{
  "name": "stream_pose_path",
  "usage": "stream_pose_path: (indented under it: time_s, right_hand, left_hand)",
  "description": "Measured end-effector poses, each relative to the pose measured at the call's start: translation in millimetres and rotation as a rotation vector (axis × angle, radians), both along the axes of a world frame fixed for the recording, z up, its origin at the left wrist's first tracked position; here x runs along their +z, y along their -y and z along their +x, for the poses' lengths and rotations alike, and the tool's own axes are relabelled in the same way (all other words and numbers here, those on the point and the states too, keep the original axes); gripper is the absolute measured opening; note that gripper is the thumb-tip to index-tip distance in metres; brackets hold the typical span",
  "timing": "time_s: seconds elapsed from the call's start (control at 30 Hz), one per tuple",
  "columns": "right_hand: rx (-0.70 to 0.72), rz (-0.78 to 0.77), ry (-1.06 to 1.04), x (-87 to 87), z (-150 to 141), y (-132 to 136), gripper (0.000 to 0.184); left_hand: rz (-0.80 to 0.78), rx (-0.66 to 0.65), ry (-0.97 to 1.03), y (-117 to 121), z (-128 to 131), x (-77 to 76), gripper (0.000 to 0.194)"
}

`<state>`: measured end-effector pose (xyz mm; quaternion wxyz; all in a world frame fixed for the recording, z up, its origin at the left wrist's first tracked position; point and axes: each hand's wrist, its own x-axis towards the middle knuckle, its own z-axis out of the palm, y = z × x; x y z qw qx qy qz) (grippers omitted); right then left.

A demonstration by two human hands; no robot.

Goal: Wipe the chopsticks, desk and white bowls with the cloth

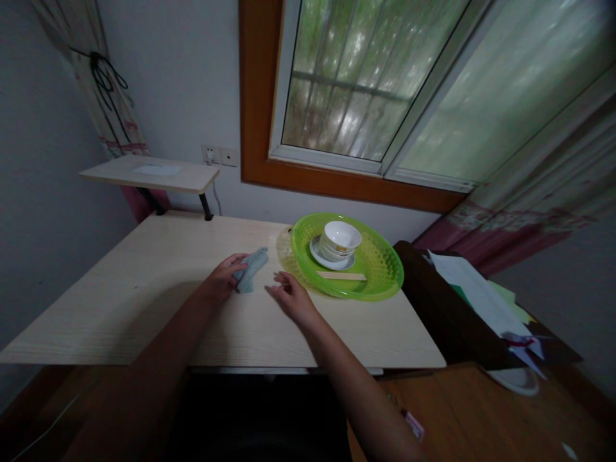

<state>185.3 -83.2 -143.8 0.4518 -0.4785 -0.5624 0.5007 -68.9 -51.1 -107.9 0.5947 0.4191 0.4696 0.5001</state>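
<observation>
A folded grey-green cloth (pixel 252 269) is gripped in my left hand (pixel 229 274), at the middle of the pale wooden table (pixel 158 301). My right hand (pixel 290 294) is just right of the cloth, apart from it, with its fingers loosely bent and nothing visible in them. Beyond my right hand lies a round bright green plastic basket (pixel 380 269). Inside it, several stacked white bowls (pixel 342 236) rest on white plates (pixel 317 255). In front of the bowls lie light wooden chopsticks (pixel 341 276).
A small raised shelf (pixel 149 173) stands at the table's back left, near a wall socket (pixel 210 154). Behind the basket is a window with an orange-brown wooden frame (pixel 337 192). On the right, a dark brown piece of furniture (pixel 443 308) carries papers (pixel 476 289).
</observation>
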Motion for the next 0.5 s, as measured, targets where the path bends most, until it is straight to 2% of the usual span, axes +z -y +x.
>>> stream_pose_path:
  time_s: [0.07, 0.13, 0.2, 0.27, 0.4, 0.5]
  right_hand:
    - [0.023, -0.098, -0.133, 1.5, -11, -13, 0.089]
    - [0.102, -0.106, -0.245, 7.7, -19, -23, 0.093]
    - [0.197, -0.078, -0.307, 14.7, -24, -29, 0.084]
    - [0.226, -0.084, -0.311, 19.0, -25, -33, 0.072]
    - [0.151, -0.126, -0.261, 17.7, -21, -37, 0.065]
    - [0.132, -0.086, -0.246, 16.1, -17, -38, 0.063]
  left_hand:
    - [0.005, -0.029, 0.076, 1, 11, 3.4, 0.056]
    - [0.004, -0.053, 0.137, 0, 18, 6.5, 0.056]
    - [-0.012, -0.064, 0.158, -3, 21, 7.6, 0.054]
    - [-0.042, -0.044, 0.131, -8, 19, 5.6, 0.051]
    - [-0.111, 0.08, 0.031, -18, 2, -6.6, 0.046]
    - [-0.064, 0.21, -0.08, -23, -16, -15.7, 0.044]
